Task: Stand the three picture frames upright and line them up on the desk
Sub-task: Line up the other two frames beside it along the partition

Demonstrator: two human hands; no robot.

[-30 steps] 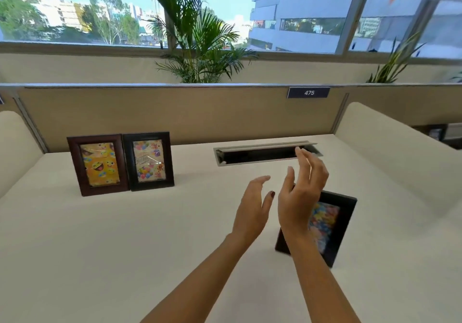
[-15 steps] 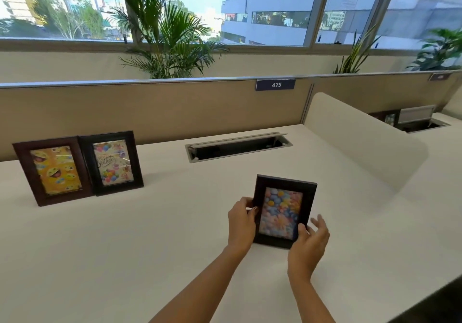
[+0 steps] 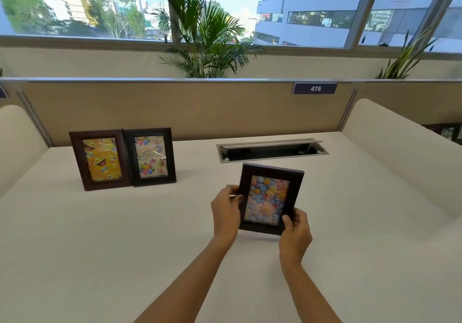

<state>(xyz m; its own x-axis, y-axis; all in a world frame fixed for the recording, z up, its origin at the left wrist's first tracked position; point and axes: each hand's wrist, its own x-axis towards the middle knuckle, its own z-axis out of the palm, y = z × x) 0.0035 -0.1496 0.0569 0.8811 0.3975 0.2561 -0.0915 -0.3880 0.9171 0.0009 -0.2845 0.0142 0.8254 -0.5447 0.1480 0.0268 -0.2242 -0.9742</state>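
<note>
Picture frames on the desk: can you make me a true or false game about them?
1. Both hands hold the flower frame. True: left hand, right hand.
2. The emoji frame lies flat. False: it stands upright.
3. The emoji frame and birthday frame stand side by side. True.
4. The flower frame is already in the row. False: it is apart, to their right.
5. The sign says 123. False: it says 475.
</note>
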